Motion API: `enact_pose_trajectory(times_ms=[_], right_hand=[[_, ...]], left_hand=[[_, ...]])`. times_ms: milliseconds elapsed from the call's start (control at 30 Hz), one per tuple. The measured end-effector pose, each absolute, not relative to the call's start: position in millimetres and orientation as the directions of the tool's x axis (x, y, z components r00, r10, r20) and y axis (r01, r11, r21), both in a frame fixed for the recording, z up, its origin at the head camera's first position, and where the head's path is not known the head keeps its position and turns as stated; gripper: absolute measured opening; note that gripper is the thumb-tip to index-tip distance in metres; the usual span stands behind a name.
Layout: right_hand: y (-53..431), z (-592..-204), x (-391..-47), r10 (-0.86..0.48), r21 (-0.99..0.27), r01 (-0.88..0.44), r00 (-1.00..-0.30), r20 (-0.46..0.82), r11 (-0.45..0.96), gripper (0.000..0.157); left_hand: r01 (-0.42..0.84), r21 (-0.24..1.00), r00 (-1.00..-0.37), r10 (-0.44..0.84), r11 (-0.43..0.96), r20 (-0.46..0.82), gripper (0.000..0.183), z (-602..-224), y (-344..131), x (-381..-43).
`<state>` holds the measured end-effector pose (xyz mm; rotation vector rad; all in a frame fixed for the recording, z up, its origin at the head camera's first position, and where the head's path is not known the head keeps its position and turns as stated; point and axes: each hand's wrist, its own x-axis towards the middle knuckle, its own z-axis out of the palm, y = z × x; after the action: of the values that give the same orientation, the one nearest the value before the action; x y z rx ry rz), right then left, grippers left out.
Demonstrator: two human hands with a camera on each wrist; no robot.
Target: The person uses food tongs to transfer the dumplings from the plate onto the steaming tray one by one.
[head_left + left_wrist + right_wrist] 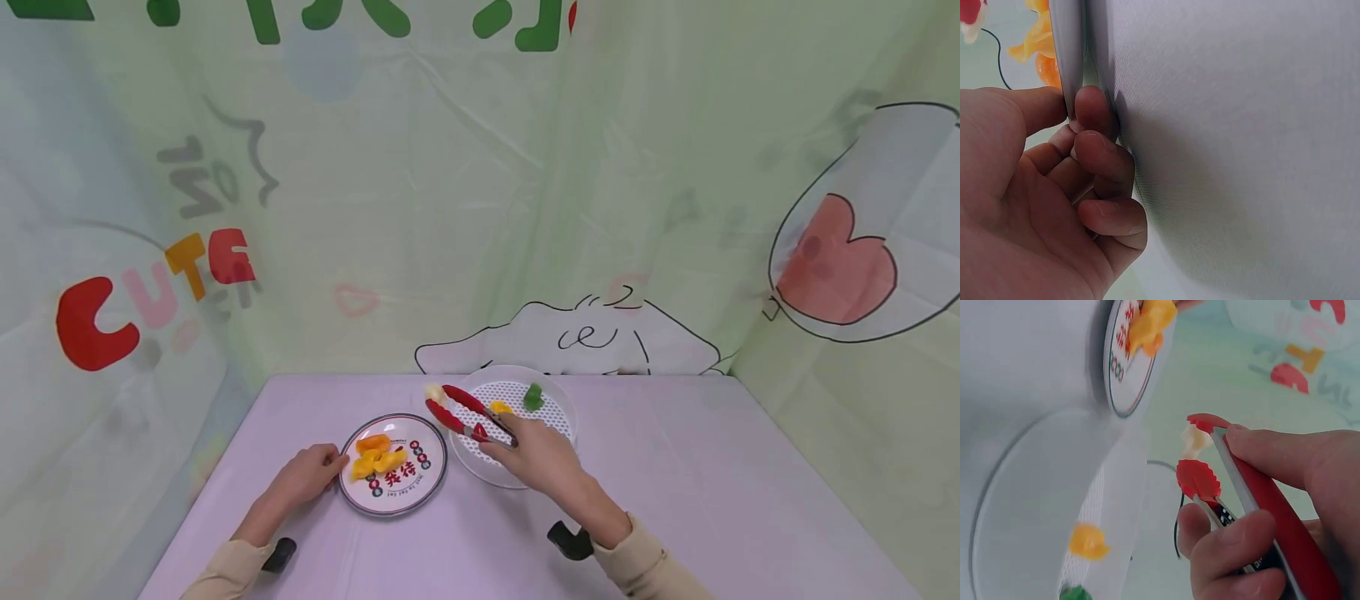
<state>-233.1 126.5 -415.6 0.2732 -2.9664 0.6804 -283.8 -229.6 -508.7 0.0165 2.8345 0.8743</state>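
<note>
My left hand (306,477) pinches the rim of a white plate (397,504) between thumb and finger; the left wrist view shows the plate's edge there. On the plate lie an orange piece (373,443) and yellow pieces (377,463), glossy and lobed like food pieces. Red-tipped tongs (465,398) are gripped in my right hand (542,454), pointing left above the gap between plate and round tray. A pale cream piece (1196,440) sits between the tongs' tips. Under the right hand, the white perforated tray (567,404) holds a yellow piece (501,407) and a green piece (533,397).
Both dishes stand on a pale lilac table (675,483), the tray near its back edge. Printed curtains (480,208) enclose the table at the back and sides. A black camera mount (570,542) hangs below the right wrist, another (279,556) by the left.
</note>
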Motion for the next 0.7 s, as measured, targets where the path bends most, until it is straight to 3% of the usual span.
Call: enact_pose_trajectory(times_ms=[267,700], right_hand=[[156.8,-412.5,-233.8,-0.095,-0.408,-0.105,-0.994,0.047,0.907,0.061],[164.9,-422.7,-236.8,-0.104,-0.308,-0.08,-0.993,-0.062,0.948,0.057]], left_hand=[[-0.029,0.564,-0.986,0.069,0.825,-0.152,0.021,-510.7,-231.7,-284.3],[-0.047,0.564,-0.984,0.058,0.825,-0.167,0.021,-508.8,-229.8,-283.1]])
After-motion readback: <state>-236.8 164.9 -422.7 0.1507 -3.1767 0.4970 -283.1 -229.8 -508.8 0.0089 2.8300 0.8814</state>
